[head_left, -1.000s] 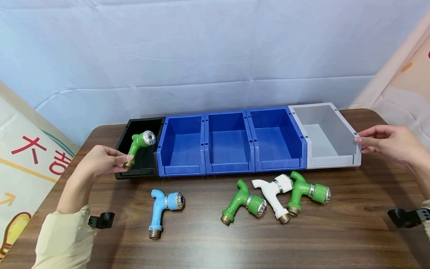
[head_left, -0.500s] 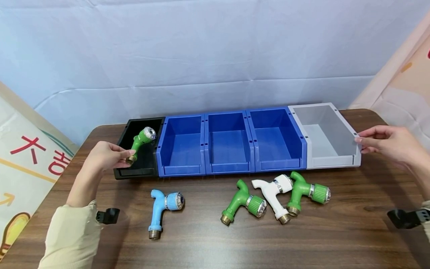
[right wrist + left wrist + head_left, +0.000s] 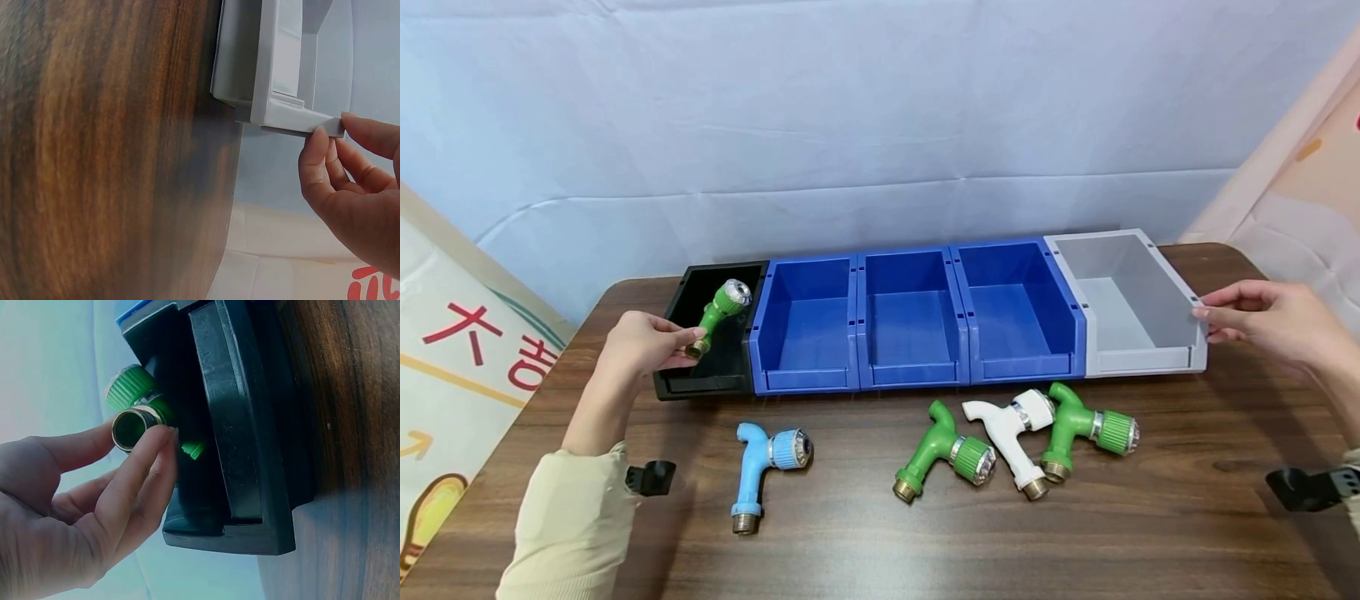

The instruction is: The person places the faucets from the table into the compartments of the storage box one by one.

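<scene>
My left hand point(image 3: 651, 343) pinches a green tap point(image 3: 718, 315) by its brass threaded end, over the black bin point(image 3: 703, 385) at the row's left end. The tap tilts, its ribbed knob pointing up and away over the bin's opening. Seen from the left wrist, the hollow brass end point(image 3: 132, 429) faces the camera between thumb and fingers, and the bin's front wall point(image 3: 231, 425) is beside it. At the far right, my right hand point(image 3: 1273, 321) pinches the side rim of the grey bin point(image 3: 1146, 361); the right wrist view has thumb and fingers at its corner point(image 3: 334, 126).
Three blue bins point(image 3: 910, 373) stand between the black and grey ones. On the wooden table point(image 3: 850, 550) in front lie a blue tap point(image 3: 752, 475), a green tap point(image 3: 931, 450), a white tap point(image 3: 1011, 437) and another green tap point(image 3: 1075, 425). A pale cloth point(image 3: 880, 125) hangs behind.
My left hand has shifted right and slightly away, carrying the green tap farther over the black bin. My right hand stays at the grey bin's rim.
</scene>
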A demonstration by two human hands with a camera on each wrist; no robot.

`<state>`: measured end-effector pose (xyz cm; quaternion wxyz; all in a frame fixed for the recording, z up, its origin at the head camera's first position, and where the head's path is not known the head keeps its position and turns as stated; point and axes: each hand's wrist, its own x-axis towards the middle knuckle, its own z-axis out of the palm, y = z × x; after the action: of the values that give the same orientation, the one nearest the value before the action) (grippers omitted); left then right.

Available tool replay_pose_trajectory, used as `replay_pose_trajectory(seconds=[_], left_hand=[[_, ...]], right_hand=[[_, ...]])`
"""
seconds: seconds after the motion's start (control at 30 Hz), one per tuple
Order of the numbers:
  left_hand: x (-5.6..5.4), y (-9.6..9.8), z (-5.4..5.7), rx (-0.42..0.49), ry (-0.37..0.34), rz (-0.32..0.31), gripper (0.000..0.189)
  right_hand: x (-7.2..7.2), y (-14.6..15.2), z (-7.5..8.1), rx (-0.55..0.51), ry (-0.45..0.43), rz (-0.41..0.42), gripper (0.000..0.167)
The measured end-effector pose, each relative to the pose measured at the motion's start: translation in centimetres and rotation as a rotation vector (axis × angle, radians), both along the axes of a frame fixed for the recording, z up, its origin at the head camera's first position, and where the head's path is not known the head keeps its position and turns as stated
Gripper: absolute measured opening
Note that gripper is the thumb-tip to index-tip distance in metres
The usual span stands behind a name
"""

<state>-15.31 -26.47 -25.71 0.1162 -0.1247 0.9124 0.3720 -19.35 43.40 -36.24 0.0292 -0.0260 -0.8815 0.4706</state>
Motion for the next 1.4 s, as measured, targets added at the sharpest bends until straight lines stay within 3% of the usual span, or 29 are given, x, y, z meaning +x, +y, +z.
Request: replay_pose_trajectory(seconds=[0.1, 0.17, 0.33, 0.4, 0.57, 0.93, 1.2, 1.37, 1.4], left_hand=[[0.0, 0.0, -0.1, -0.062, 0.014, -0.003, 0.045], [0.1, 0.0, -0.2, -0.103, 0.028, -0.004, 0.045], [0.2, 0.2, -0.5, -0.143, 0.056, 0.013, 0.043], [0.1, 0.2, -0.6, -0.113, 0.056, 0.024, 0.039], [0.2, 0.0, -0.5, -0.019, 0.059, 0.04, 0.032], [0.6, -0.5, -0.3, 0.113, 0.047, 0.04, 0.034], [0.7, -0.2, -0.2, 0.119, 0.038, 0.028, 0.036], [0.7, -0.2, -0.1, 0.12, 0.036, 0.014, 0.036], [0.8, -0.2, -0.1, 0.119, 0.035, 0.012, 0.036]], right_hand=[[-0.3, 0.6, -0.5, -0.025, 0.007, 0.005, 0.033], [0.3, -0.5, 0.5, -0.026, 0.007, 0.008, 0.022], [0.3, -0.6, 0.5, -0.02, 0.005, 0.003, 0.021], [-0.3, 0.5, -0.6, -0.019, 0.01, -0.001, 0.033], [-0.2, 0.4, -0.5, -0.009, 0.021, -0.002, 0.033], [1.5, -2.5, 2.2, 0.011, -0.003, 0.004, 0.015], [2.4, -4.1, 3.8, -0.007, -0.005, 0.024, 0.023], [2.4, -4.0, 3.8, -0.009, -0.005, 0.03, 0.018], [2.3, -3.8, 3.6, -0.015, -0.005, 0.027, 0.011]])
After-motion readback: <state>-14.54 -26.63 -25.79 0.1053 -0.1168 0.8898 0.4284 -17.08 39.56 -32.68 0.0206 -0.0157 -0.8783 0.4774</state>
